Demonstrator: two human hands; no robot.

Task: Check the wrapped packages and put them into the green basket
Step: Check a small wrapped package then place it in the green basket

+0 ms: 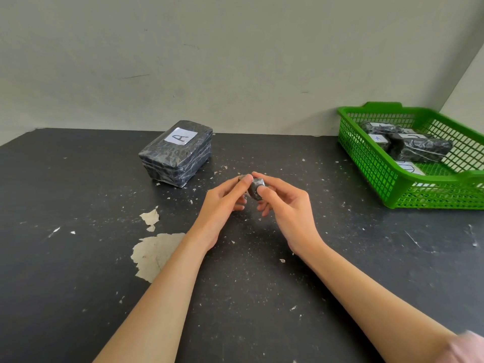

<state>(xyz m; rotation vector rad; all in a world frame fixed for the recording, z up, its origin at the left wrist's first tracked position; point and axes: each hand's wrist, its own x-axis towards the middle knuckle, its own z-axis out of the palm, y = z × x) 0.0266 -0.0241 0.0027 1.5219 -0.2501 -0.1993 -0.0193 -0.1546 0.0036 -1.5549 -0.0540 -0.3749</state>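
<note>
Head view: the grip of the left hand (225,203) pinches a small wrapped package (256,188) between thumb and forefinger on its left side. The grip of the right hand (285,208) pinches the same package from the right, with the thumb pressed on its near face and the other fingers loosely curled beneath. The dark, shiny package is held between the two hands over the middle of the black tabletop (78,258).

A large wrapped package (176,161) lies on the tabletop beyond the hands and to the left, close to the wall, well apart from them. Its top bears a white label (181,136) marked A. The green basket (377,163) stands at the far right by the wall and holds several dark wrapped packages (419,149), some with white labels.

The tabletop is speckled with pale flecks, and peeled patches (154,255) show just left of the left forearm. A pink sleeve (468,347) shows at the lower right corner.
</note>
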